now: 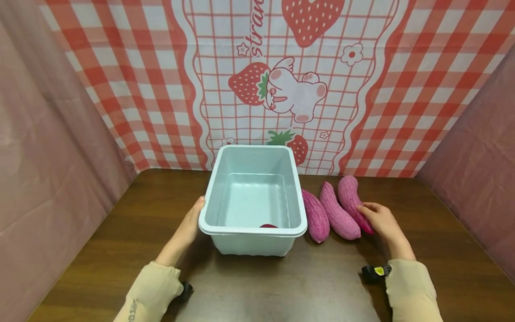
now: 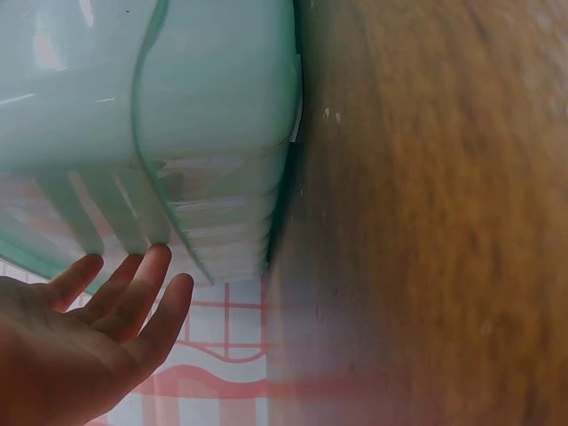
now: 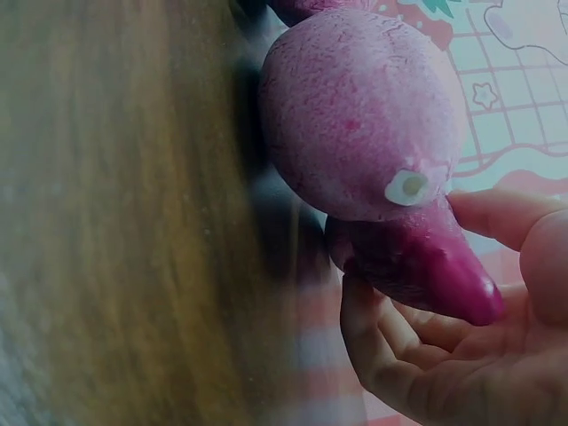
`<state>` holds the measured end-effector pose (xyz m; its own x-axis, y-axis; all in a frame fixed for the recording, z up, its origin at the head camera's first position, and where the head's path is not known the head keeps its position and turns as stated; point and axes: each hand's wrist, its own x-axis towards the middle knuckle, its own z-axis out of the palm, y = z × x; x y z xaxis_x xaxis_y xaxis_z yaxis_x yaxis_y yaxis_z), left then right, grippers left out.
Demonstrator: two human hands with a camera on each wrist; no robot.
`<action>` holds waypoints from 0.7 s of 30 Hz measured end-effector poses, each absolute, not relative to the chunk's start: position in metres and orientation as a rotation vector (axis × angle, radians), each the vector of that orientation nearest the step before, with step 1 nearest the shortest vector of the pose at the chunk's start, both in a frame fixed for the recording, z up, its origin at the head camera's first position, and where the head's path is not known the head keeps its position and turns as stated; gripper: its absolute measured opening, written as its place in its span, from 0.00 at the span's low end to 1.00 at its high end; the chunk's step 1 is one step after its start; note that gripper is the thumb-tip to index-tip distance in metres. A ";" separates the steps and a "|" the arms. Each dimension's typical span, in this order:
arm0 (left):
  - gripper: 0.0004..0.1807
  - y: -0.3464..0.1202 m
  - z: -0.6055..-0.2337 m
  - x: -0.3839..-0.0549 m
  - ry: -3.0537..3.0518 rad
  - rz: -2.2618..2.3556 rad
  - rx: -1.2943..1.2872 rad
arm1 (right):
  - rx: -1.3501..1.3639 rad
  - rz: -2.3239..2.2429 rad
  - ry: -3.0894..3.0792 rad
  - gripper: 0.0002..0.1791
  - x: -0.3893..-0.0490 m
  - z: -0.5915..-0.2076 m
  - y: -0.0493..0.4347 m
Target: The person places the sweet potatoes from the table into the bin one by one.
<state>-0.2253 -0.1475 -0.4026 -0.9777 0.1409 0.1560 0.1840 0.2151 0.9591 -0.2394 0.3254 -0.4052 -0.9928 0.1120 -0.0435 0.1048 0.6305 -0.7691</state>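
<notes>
A pale blue-green plastic bin [image 1: 253,245] stands at the middle of the table. My left hand [image 1: 191,226] is at its left side; in the left wrist view the fingertips [image 2: 156,257] touch the bin's wall, with the fingers fairly straight and spread. To the bin's right lie three purple-pink sweet potatoes, side by side. My right hand [image 1: 382,220] grips the rightmost sweet potato [image 1: 348,191] near its pointed front end, thumb on one side and fingers curled on the other. Right beside it lies the middle sweet potato [image 3: 355,115]. The left sweet potato [image 1: 317,219] is close against the bin.
Inside the bin, a dark red thing [image 1: 268,226] shows just over the front rim, mostly hidden. The brown wooden table [image 1: 257,290] runs back to a red-and-white checked cloth [image 1: 153,89] with strawberries. Pink drapes [image 1: 52,112] hang at both sides.
</notes>
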 end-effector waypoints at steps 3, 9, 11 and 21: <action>0.35 -0.147 -0.402 -0.226 -2.424 -1.966 -0.291 | -0.203 1.350 -2.816 0.33 -0.239 -0.405 0.326; 0.31 -0.146 -0.400 -0.227 -2.437 -1.994 -0.265 | -0.231 1.359 -2.766 0.32 -0.239 -0.404 0.326; 0.31 -0.146 -0.399 -0.226 -2.436 -1.995 -0.270 | -0.241 1.353 -2.738 0.32 -0.239 -0.403 0.326; 0.32 -0.148 -0.402 -0.228 -2.446 -1.986 -0.257 | -0.225 1.769 -2.503 0.34 -0.236 -0.402 0.332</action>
